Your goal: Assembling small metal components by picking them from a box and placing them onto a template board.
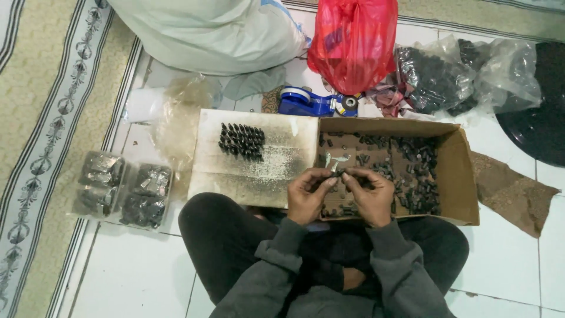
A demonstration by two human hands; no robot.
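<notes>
Both of my hands meet over the near edge of an open cardboard box (pixel 459 176) that holds many small black parts (pixel 412 171). My left hand (pixel 309 194) and my right hand (pixel 371 194) pinch one small black part (pixel 338 173) between their fingertips. On the box's flattened left flap (pixel 235 171) stands a neat cluster of upright black parts (pixel 241 141). I sit cross-legged in dark trousers and a grey sweater.
Sealed clear packs of parts (pixel 123 188) lie at the left on the white tiles. Beyond the box are a blue tape dispenser (pixel 315 101), a red plastic bag (pixel 353 41), a large white sack (pixel 212 32) and clear bags of black parts (pixel 441 76). A patterned rug (pixel 41 118) runs along the left.
</notes>
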